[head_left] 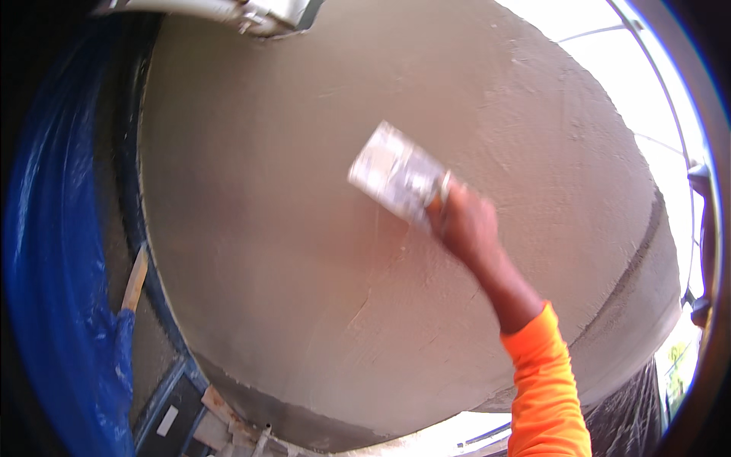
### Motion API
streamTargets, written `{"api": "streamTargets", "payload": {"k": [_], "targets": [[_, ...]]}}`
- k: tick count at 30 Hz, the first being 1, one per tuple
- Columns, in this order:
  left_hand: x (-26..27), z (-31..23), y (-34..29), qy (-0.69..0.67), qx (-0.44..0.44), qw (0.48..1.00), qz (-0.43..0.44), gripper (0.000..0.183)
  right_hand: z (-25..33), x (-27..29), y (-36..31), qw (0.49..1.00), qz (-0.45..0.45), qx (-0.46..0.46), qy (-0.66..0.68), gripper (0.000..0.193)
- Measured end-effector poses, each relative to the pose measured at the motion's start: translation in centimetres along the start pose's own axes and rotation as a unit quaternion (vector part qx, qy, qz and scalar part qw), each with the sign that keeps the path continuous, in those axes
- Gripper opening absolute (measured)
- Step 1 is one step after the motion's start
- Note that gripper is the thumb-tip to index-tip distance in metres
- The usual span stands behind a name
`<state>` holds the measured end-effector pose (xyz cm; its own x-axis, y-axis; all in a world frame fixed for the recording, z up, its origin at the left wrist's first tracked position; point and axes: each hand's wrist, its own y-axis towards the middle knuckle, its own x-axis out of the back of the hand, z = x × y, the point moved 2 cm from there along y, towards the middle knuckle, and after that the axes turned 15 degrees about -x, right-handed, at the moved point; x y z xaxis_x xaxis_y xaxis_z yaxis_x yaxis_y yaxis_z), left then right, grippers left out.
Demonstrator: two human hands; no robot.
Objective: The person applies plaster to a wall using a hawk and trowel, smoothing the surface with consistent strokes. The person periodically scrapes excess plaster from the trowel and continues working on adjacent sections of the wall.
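From the lower right, my right arm in an orange sleeve reaches up to a wall coated in grey-brown plaster (251, 175). My right hand (466, 221) is closed around the handle of a plastering trowel (386, 161). The trowel's flat rectangular blade points up and left over the middle of the wall, slightly smeared by motion. Whether the whole blade touches the plaster, I cannot tell. Left of the trowel the surface looks smoother; to the right it shows ridges and streaks. My left hand is out of view.
Blue plastic sheeting (53, 251) hangs along the left, beside a wooden strip (135, 279) and a dark frame edge. A white fixture (278, 17) juts out at the top left. Dark plastic sheeting (628, 415) is at the lower right, with metal poles along the right edge.
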<state>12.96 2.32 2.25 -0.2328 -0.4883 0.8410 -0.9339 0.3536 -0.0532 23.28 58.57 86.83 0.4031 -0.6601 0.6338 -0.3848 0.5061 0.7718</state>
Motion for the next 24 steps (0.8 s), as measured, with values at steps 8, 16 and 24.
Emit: {"api": "streamTargets", "payload": {"k": [8, 16, 24], "targets": [[-1.2, -4.9, 5.4, -0.076, 0.081, 0.993, 0.051, 0.054, -1.7, 15.1, 18.9, 0.967, -0.244, -0.063, -0.03, 0.046], [-1.0, -4.4, 3.3, -0.105, 0.123, 0.986, 0.03, 0.055, 0.3, 15.8, 25.1, 0.971, -0.22, -0.062, -0.069, 0.06], [-1.1, -2.3, 1.1, -0.102, 0.147, 0.984, 0.026, 0.058, 7.0, 4.1, 14.0, 0.99, -0.095, 0.034, -0.102, 0.038]]}}
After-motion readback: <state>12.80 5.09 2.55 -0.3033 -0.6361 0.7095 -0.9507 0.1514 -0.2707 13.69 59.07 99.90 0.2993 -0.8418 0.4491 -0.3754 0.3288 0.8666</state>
